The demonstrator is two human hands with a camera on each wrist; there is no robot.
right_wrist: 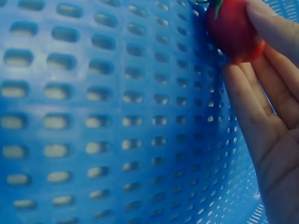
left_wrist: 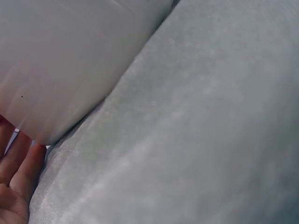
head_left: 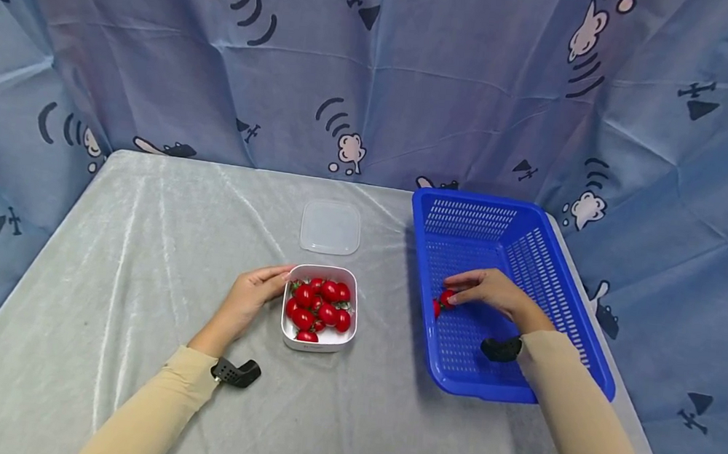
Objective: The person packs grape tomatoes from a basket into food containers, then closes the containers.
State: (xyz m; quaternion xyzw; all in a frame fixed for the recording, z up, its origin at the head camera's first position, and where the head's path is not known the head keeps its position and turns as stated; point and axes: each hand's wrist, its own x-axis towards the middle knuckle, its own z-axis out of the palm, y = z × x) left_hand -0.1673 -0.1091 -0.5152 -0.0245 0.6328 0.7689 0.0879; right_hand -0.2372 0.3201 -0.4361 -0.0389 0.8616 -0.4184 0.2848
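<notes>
My right hand (head_left: 494,292) reaches into a blue plastic basket (head_left: 423,291) and pinches a red cherry tomato (right_wrist: 233,30) between thumb and fingers, near the basket's left wall. A green stem shows at the tomato's top in the right wrist view. Another cherry tomato (head_left: 436,308) lies just beside it, against that wall. On the left, my left hand (head_left: 245,303) touches the side of a white square container (head_left: 316,347) with its fingers extended. In the left wrist view, fingertips (left_wrist: 38,150) rest against the container's pale wall. Several cherry tomatoes (head_left: 327,314) fill most of the container.
A translucent square lid (head_left: 331,227) lies flat behind the container. Pale grey cloth (head_left: 156,265) covers the table. Behind and beside the table hangs a blue patterned curtain (head_left: 428,109). The basket's tall slotted walls (right_wrist: 98,67) surround my right hand.
</notes>
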